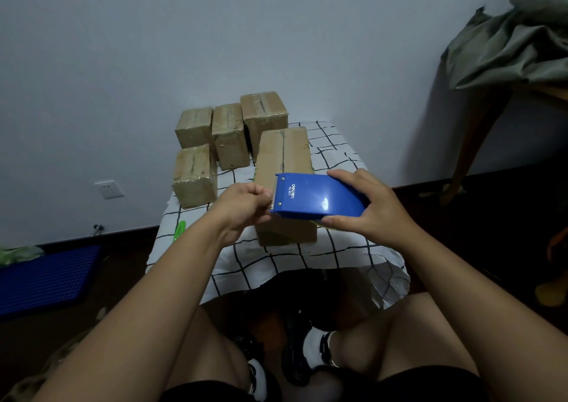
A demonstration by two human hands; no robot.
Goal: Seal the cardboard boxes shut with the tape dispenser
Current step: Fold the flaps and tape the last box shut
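A blue tape dispenser [313, 196] hovers over the near end of a long cardboard box [282, 156] lying on a small table with a checked cloth [332, 248]. My right hand [365, 208] grips the dispenser's rear, thumb under it and fingers over the top. At the dispenser's toothed front edge, the fingertips of my left hand [242, 205] pinch; the tape end there is too small to make out. The box's top flaps lie closed with a dark seam along the middle.
Several smaller taped cardboard boxes [230, 134] stand at the table's far left, against the wall. A green object [179, 229] lies at the left table edge. A blue grid mat [46, 275] lies on the floor at left. A draped wooden table [507, 48] stands at right.
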